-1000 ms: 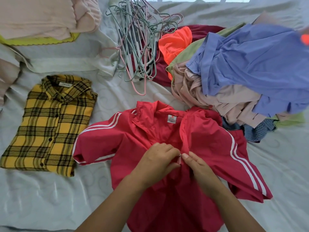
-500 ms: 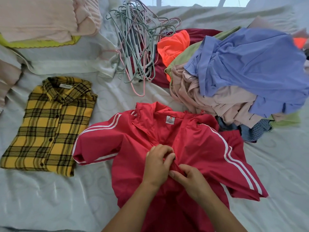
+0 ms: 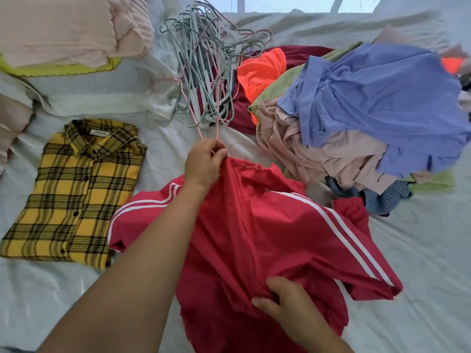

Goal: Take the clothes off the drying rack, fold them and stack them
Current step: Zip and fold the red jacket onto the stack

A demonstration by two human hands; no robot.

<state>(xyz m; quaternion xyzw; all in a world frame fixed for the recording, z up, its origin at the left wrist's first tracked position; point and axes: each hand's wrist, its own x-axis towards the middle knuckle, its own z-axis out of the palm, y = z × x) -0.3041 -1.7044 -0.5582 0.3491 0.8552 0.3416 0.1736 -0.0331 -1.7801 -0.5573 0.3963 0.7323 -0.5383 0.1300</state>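
A red jacket (image 3: 267, 233) with white sleeve stripes lies front up on the white sheet. My left hand (image 3: 204, 164) is stretched forward and pinches the jacket at the top of its collar. My right hand (image 3: 283, 299) grips the front fabric lower down, near me. The front looks closed between the two hands. A folded yellow plaid shirt (image 3: 74, 189) lies to the left. A heap of unfolded clothes (image 3: 369, 118), blue, beige, green and orange, sits at the right.
A tangle of wire hangers (image 3: 206, 70) lies just beyond my left hand, one pink end touching near my fingers. Folded pink and yellow-green laundry (image 3: 63, 36) is stacked at the far left. The white sheet (image 3: 420, 263) is bare at the right front.
My left hand has moved up from the jacket's middle to the collar top, and the front has closed. My right hand has dropped lower on the front. The collar now stands gathered.
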